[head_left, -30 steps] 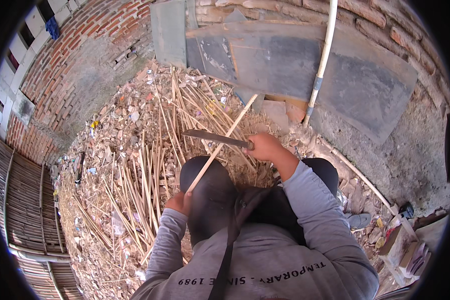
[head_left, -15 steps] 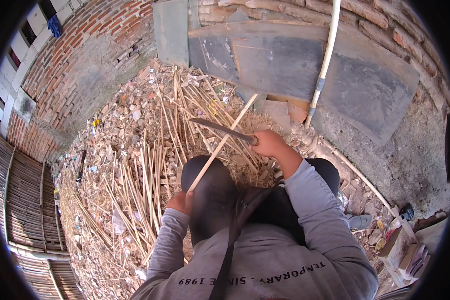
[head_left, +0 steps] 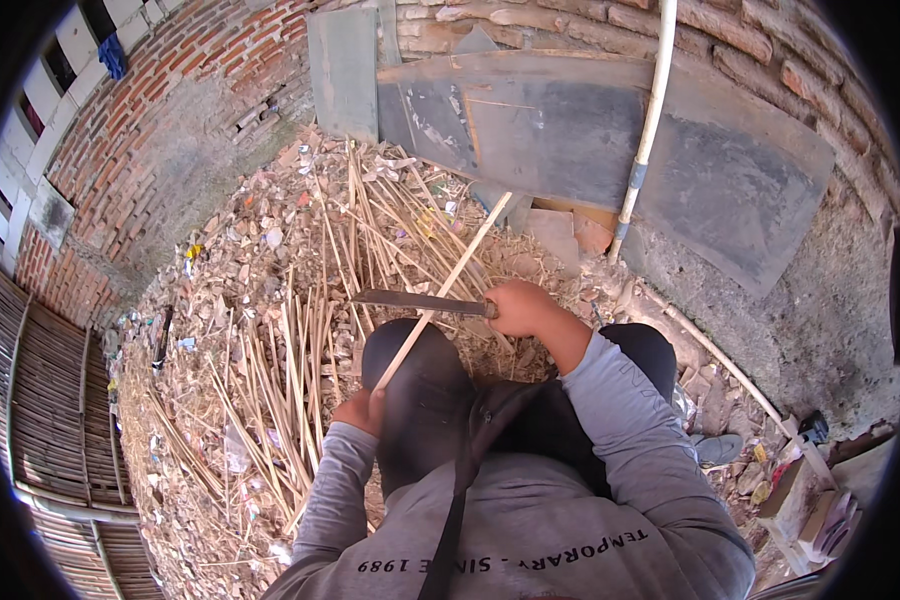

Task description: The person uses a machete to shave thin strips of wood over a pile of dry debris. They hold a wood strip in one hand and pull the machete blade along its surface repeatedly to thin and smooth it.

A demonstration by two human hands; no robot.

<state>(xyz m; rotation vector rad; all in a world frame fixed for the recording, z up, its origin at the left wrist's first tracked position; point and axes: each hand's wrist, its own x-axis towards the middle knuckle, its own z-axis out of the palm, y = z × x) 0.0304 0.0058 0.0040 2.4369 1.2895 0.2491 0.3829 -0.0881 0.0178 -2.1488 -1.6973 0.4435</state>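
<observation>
Littered ground (head_left: 235,240), box (head_left: 817,517) — purplish contents (head_left: 842,522), right hand (head_left: 523,307) gripping machete (head_left: 420,300)

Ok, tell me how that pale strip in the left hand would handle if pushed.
The pale strip is probably fairly stiff: it runs straight from the left hand past the knee. It looks light for its length, being so slender. Pushed hard sideways, it might flex, given that thinness.

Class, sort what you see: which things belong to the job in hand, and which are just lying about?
Job:
- long blade, in the right grip
- pale strip, in the left grip
- probably the similar strips on the ground

Apparently unrelated:
- white pole
- dark panel
- yellow scrap
</observation>
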